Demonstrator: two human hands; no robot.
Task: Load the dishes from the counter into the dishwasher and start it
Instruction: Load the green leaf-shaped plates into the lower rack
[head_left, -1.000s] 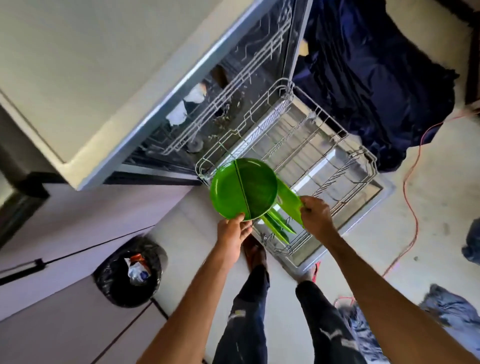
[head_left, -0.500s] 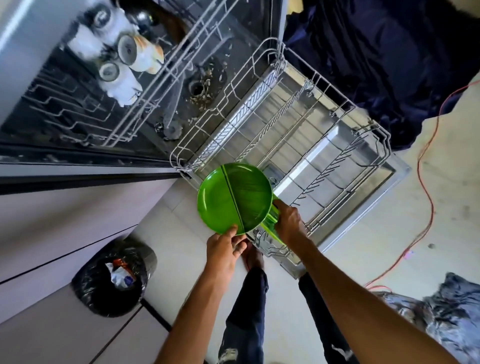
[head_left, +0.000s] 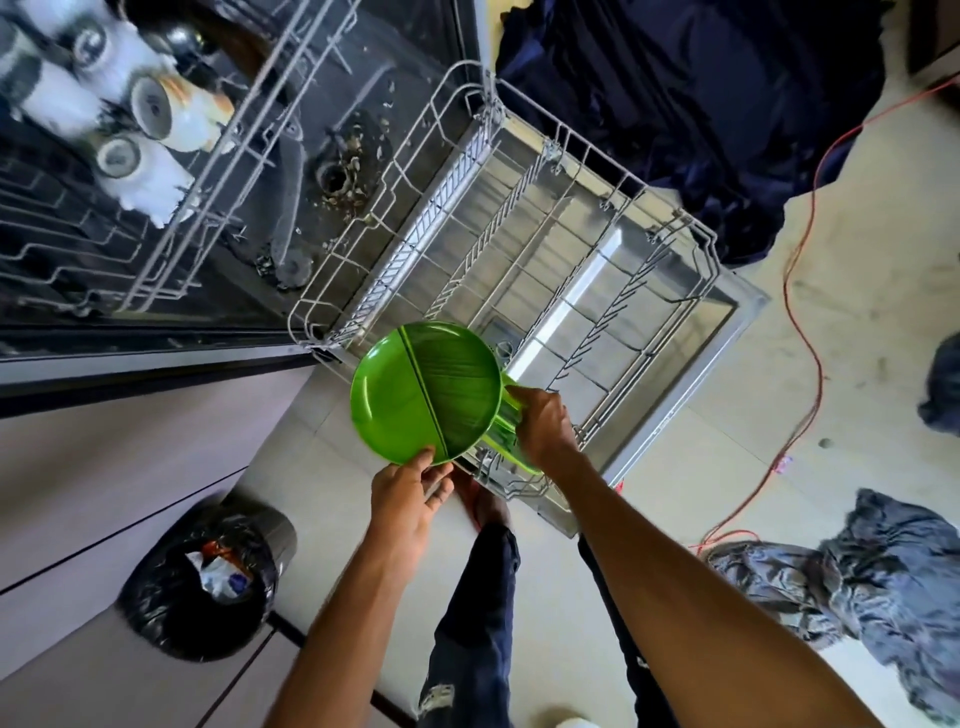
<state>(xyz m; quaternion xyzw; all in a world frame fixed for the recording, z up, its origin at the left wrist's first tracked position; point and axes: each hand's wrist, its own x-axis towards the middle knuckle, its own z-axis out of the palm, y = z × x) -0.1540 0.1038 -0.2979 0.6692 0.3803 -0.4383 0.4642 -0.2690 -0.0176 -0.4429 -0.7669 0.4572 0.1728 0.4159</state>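
Note:
My left hand (head_left: 410, 499) pinches the near rim of a round green divided plate (head_left: 423, 389), held flat over the near left corner of the pulled-out lower rack (head_left: 696, 270). My right hand (head_left: 543, 426) grips another green plate (head_left: 506, 439) standing on edge in the rack's near corner, mostly hidden under the held plate and my hand. The rack sits on the open dishwasher door (head_left: 737, 312). Mugs (head_left: 176, 111) lie in the upper rack (head_left: 130, 249) at top left.
A black-bagged bin (head_left: 208, 577) stands by the cabinet fronts (head_left: 104, 457) at lower left. A dark blue cloth (head_left: 701, 104) lies behind the door, an orange cord (head_left: 800, 322) runs across the floor, and grey clothing (head_left: 852, 587) is heaped at right. My legs (head_left: 478, 613) stand below.
The view has tipped down and closer, the counter leaving the frame. My right hand has lowered its green plate on edge into the rack's near corner. The left hand's plate has stayed nearly level.

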